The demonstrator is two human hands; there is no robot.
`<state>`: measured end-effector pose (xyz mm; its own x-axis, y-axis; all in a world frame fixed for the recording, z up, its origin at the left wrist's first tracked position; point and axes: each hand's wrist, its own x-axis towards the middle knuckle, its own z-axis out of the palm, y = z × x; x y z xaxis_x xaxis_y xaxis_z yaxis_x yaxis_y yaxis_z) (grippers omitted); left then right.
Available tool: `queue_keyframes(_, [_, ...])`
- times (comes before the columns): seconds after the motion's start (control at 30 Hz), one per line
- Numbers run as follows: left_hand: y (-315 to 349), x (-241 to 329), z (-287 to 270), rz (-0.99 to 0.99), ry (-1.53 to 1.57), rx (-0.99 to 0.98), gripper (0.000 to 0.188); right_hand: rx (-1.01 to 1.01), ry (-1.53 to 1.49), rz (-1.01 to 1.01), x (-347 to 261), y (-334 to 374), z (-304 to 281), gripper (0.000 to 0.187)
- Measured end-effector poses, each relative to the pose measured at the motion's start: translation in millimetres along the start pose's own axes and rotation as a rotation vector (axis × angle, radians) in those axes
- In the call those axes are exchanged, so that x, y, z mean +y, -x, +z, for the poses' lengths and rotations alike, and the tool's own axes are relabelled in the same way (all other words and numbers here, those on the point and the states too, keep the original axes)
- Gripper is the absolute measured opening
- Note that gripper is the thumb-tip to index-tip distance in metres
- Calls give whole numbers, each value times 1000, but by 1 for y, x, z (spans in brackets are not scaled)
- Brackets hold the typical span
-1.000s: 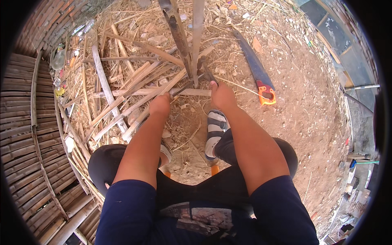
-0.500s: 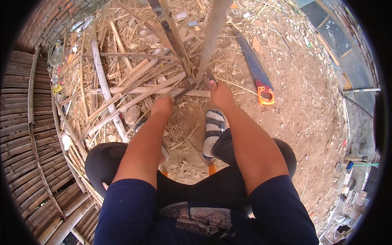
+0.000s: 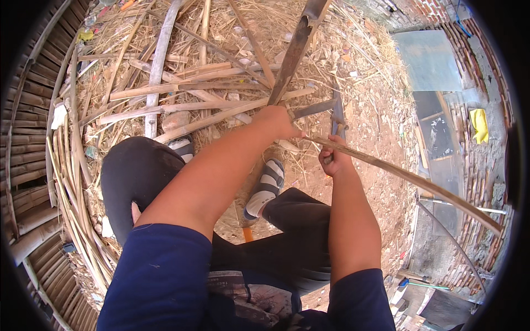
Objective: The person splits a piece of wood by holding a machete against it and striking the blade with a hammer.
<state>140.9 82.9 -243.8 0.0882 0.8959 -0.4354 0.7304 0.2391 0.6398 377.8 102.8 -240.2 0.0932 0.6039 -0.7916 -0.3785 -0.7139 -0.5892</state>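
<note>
My left hand (image 3: pixel 276 122) is closed at the foot of a dark split bamboo pole (image 3: pixel 296 52). From its far side a dark, flat knife blade (image 3: pixel 316 108) sticks out to the right; its handle is hidden in the fist. A long bamboo strip (image 3: pixel 406 175) runs from beside my left thumb out to the right. It crosses the fingers of my right hand (image 3: pixel 337 159), which are curled round a short dark stick, mostly covered; its round end shows below the thumb. Behind the right hand lies the saw (image 3: pixel 338 105), only its blade showing.
Bamboo strips (image 3: pixel 182 85) lie crossed over straw ahead and to the left. A slatted bamboo wall (image 3: pixel 27 118) stands at far left. To the right are leaning panels (image 3: pixel 433 60), a brick wall (image 3: pixel 488 182) and a yellow cloth (image 3: pixel 479 126).
The pale bamboo strip has swung from upright beside the dark pole down to the right. My view has turned rightward. Both hands now sit further right in it, the right one lower.
</note>
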Motion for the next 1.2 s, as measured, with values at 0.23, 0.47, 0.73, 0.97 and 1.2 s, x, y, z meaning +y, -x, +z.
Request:
queue_keyframes(0.23, [1, 7, -22, 102, 103, 29, 98, 14, -222, 51, -6, -16, -15, 20])
queue_keyframes(0.47, [25, 37, -124, 54, 302, 66, 64, -25, -190, 80, -9, -41, -35, 17])
queue_keyframes(0.73, [143, 48, -201, 51, 556, 318, 52, 203, 327, 174, 33, -33, -68, 29])
queue_keyframes(0.97, [155, -16, -207, -6, 729, 504, 57, -20, 957, 404, 49, -24, -43, 47])
queue_keyframes(1.2, [156, -51, -224, -78, 813, 511, 61, -127, 690, 232, -1, 8, 58, 52])
